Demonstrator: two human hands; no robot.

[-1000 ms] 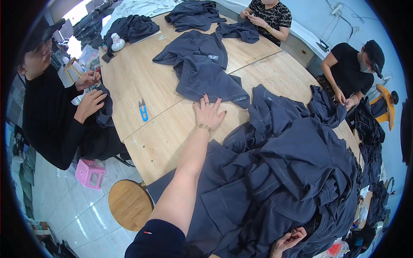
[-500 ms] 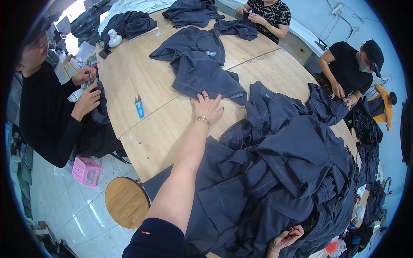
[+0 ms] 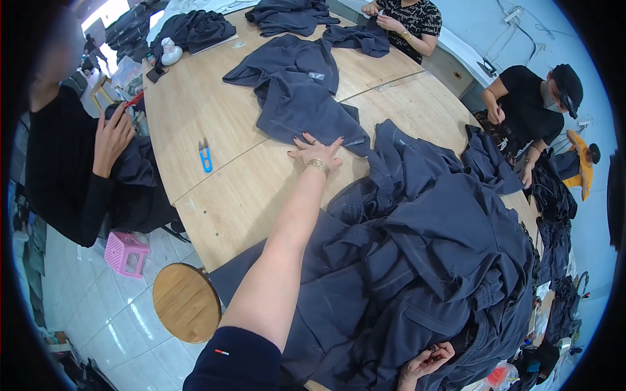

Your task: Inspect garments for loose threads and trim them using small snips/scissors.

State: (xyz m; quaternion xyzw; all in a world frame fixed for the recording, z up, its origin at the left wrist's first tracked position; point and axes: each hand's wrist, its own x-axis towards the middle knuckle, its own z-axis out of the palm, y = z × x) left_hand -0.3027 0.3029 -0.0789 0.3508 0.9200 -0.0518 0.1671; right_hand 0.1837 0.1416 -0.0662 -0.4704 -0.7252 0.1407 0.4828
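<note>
My left hand (image 3: 316, 151) reaches across the table with its fingers spread, the tips on the near edge of a dark grey garment (image 3: 306, 107). Its palm rests over the bare wood beside the cloth. My right hand (image 3: 427, 362) is low in the view, fingers curled in, at the near side of a big heap of dark grey garments (image 3: 450, 241). What those fingers hold, if anything, I cannot make out. The heap has gathered waistbands and seams showing. Blue-handled thread snips (image 3: 205, 156) lie on the table left of my left hand.
Around the wooden table (image 3: 195, 189) sit three people handling dark cloth: one at left, one far, one at right. More dark garments (image 3: 290, 16) lie at the far side, near a white bottle (image 3: 171, 52). A round wooden stool (image 3: 187, 303) and pink plastic stool (image 3: 127, 254) stand at left.
My left hand has shifted slightly right, fingers still spread on the garment's edge. My right hand stays curled. The person at left has lifted a hand, with a red-handled thing now showing.
</note>
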